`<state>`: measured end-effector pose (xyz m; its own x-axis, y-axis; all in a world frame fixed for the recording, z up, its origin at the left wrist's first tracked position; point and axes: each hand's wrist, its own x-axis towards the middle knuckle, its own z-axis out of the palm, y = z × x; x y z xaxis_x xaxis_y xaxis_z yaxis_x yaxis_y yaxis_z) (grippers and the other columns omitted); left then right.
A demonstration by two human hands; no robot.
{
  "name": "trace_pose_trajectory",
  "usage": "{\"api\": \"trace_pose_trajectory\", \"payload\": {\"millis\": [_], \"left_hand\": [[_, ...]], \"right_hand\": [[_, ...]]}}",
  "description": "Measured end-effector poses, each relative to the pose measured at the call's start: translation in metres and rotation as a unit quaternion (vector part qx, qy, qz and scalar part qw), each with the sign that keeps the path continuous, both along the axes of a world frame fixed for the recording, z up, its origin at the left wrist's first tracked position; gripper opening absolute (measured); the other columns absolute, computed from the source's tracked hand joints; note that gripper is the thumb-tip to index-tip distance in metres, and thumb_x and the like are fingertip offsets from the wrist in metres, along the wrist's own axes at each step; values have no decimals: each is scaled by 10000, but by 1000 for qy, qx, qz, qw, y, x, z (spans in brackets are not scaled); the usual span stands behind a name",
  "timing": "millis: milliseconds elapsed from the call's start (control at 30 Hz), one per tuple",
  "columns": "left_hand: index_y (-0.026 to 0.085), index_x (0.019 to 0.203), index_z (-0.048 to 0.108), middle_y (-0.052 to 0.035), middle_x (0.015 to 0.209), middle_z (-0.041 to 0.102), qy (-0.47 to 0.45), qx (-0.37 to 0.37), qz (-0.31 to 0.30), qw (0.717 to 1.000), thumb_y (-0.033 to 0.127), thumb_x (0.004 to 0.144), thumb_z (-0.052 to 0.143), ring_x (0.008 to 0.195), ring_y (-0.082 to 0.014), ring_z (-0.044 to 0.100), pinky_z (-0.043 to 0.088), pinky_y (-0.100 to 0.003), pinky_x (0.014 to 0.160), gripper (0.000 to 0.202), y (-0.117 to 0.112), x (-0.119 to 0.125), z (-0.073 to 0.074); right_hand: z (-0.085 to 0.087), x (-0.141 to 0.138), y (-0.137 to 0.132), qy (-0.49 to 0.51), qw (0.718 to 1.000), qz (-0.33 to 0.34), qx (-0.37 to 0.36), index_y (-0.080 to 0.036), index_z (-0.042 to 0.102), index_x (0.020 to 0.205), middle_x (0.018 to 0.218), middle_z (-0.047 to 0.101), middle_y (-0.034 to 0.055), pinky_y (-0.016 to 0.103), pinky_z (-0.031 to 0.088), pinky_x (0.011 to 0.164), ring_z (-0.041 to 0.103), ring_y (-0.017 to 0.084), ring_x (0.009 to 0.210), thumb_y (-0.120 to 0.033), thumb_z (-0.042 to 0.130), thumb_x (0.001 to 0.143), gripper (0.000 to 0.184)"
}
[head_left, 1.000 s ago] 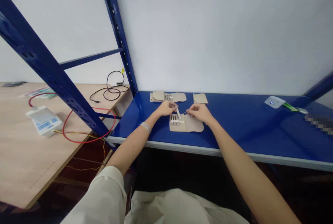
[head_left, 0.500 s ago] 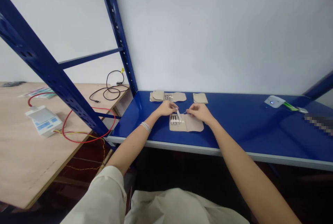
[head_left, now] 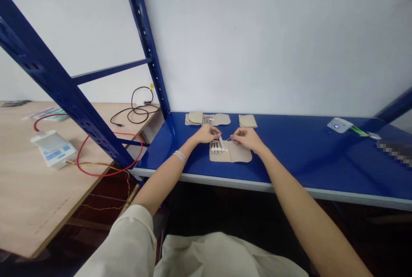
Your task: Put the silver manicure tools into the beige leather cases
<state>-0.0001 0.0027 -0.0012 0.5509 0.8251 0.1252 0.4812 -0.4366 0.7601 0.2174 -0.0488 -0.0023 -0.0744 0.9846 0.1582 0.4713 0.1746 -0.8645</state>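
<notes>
Beige pouch (head_left: 237, 153) under left hand (head_left: 206, 133), right hand (head_left: 246, 138), tool (head_left: 221, 142)

pouch (head_left: 236, 153): beige | shelf (head_left: 305, 157): blue | cable (head_left: 109, 170): red

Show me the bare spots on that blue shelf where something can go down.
Bare: the blue shelf between the right hand and the white device, and its front-left corner beside the open pouch. Crowded: the middle, around the left hand and the pouches by the wall.
</notes>
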Motion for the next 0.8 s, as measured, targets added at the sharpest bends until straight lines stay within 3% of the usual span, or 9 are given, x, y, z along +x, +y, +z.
{"api": "trace_pose_trajectory", "payload": {"millis": [433, 800], "left_hand": [[95, 1182, 697, -83, 827, 750, 9, 1, -40, 999, 268, 813, 648, 568, -94, 557, 446, -195, 566, 410, 2, -1, -1], [130, 1216, 688, -42, 763, 731, 8, 10, -43, 999, 293, 825, 641, 524, -79, 494, 423, -196, 560, 426, 0, -1, 0]], "right_hand": [[-1, 2, 1, 17, 1000, 5, -1, -170, 630, 644, 538, 632, 16, 257, 409, 536, 544, 134, 522, -398, 704, 667, 240], [2, 4, -2, 69, 994, 78, -19, -175, 630, 605, 619, 679, 23, 263, 451, 596, 572, 134, 570, -278, 666, 632, 113]]}}
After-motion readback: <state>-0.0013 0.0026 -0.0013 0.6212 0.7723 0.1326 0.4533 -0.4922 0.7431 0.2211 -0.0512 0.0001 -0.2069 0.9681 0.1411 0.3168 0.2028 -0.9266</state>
